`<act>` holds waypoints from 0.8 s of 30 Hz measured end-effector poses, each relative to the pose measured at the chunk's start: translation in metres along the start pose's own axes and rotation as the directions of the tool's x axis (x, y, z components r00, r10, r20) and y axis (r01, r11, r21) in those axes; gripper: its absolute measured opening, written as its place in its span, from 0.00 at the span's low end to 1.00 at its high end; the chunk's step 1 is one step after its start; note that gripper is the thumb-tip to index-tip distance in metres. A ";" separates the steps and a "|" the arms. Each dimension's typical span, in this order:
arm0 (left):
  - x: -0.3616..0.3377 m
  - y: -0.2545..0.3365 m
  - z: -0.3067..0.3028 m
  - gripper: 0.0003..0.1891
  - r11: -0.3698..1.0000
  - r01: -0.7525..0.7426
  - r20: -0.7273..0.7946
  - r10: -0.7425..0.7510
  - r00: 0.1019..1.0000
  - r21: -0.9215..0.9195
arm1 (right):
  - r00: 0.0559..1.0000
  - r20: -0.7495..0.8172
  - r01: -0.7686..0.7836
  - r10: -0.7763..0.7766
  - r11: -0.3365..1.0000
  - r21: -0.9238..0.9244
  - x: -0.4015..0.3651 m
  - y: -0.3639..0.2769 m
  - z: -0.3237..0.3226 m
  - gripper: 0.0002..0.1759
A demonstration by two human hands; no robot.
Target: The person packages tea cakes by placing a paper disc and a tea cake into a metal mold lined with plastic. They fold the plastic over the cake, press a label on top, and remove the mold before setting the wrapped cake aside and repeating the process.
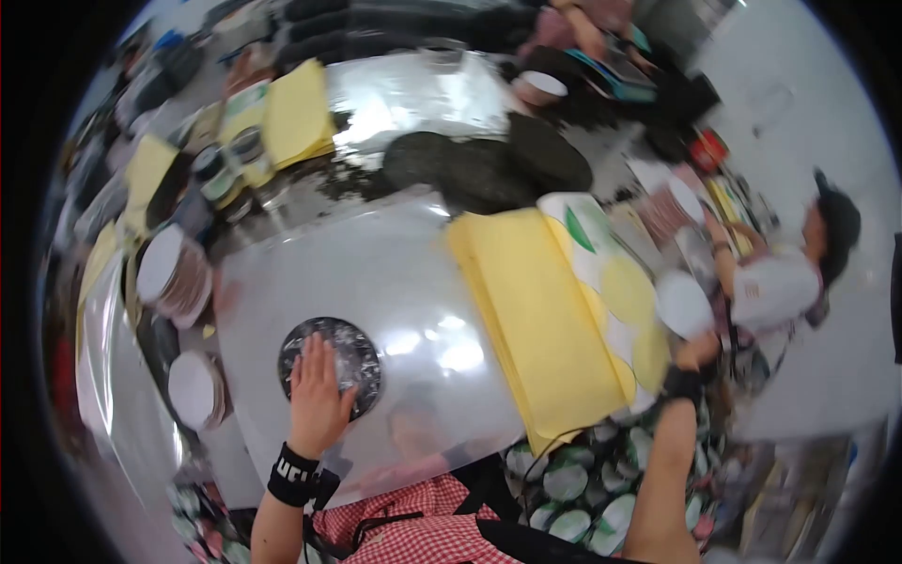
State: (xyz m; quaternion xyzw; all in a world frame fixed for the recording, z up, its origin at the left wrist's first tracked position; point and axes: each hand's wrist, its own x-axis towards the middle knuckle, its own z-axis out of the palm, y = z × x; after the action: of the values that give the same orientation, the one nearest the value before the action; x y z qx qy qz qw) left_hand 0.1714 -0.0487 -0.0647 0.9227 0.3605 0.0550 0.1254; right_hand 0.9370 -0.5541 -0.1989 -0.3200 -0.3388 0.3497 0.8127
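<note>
My left hand (321,390) lies flat, fingers stretched out, on a dark round cake (365,362) with shiny white flecks. The cake rests on the left part of a clear plastic sheet (310,268) that reflects the lights. My right hand (697,352) is stretched far out to the right, at the lower edge of a round white disc (683,303). Its fingers are blurred and partly hidden, so I cannot tell whether they grip the disc. Between my hands lies a stack of yellow paper sheets (536,310), beside printed sheets (628,282) with green and yellow shapes.
Stacks of round white-topped discs (195,390) stand at the left. Large dark round cakes (470,169) lie beyond the sheet, near jars (214,174) and more yellow paper (296,113). A person in a cap (780,287) works at the right; another person's hands (590,39) show at the top.
</note>
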 end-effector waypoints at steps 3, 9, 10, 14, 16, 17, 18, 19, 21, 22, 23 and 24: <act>0.000 -0.002 -0.002 0.41 0.999 0.028 -0.003 -0.028 1.000 -0.026 | 0.769 -0.384 0.089 -0.512 0.680 -0.728 0.016 0.004 0.121 0.19; -0.006 -0.005 0.009 0.41 0.997 0.042 -0.066 -0.037 0.997 0.067 | 0.899 0.393 0.429 0.194 -0.208 -0.879 0.062 0.294 0.538 0.38; -0.004 -0.009 0.010 0.40 0.998 0.033 -0.039 -0.031 0.999 0.062 | 0.816 0.536 0.524 0.217 0.113 -0.844 0.060 0.331 0.567 0.46; -0.012 -0.027 0.039 0.33 0.957 -0.053 -0.085 0.030 0.996 -0.286 | 0.611 0.711 0.677 0.348 0.237 -0.697 0.081 0.360 0.646 0.52; -0.019 -0.024 0.036 0.33 0.959 -0.052 -0.108 0.023 0.994 -0.279 | 0.598 0.683 0.691 0.420 0.162 -0.705 0.077 0.355 0.656 0.54; -0.013 -0.021 0.030 0.33 0.960 -0.050 -0.150 0.008 0.989 -0.277 | 0.558 0.685 0.696 0.467 0.186 -0.694 0.076 0.342 0.657 0.52; -0.006 -0.020 0.028 0.33 0.956 -0.052 -0.175 0.000 0.985 -0.288 | 0.506 0.689 0.705 0.519 0.211 -0.677 0.081 0.334 0.655 0.50; -0.006 -0.018 0.028 0.33 0.931 -0.029 -0.159 -0.031 0.987 -0.364 | 0.535 0.696 0.659 0.479 0.280 -0.698 0.084 0.339 0.651 0.47; -0.012 -0.019 0.021 0.31 0.863 -0.038 -0.136 -0.036 0.990 -0.503 | 0.633 0.646 0.412 0.427 0.520 -0.748 0.098 0.356 0.668 0.47; -0.012 -0.021 0.019 0.31 0.859 -0.027 -0.131 -0.047 0.990 -0.511 | 0.729 0.562 0.140 0.390 0.719 -0.681 0.107 0.368 0.678 0.47; -0.013 -0.025 0.017 0.31 0.789 -0.058 -0.128 -0.027 0.991 -0.612 | 0.741 0.517 0.043 0.428 0.739 -0.673 0.112 0.386 0.681 0.47; -0.015 -0.031 0.012 0.31 0.710 -0.088 -0.132 -0.007 0.991 -0.699 | 0.732 0.527 0.041 0.431 0.745 -0.666 0.106 0.392 0.683 0.47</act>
State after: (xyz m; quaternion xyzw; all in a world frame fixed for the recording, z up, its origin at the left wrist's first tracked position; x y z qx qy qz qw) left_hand 0.1426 -0.0393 -0.0851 0.8080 0.2993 0.2481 0.4427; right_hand 0.3260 -0.0618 -0.0742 -0.4691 -0.6591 0.3912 0.4388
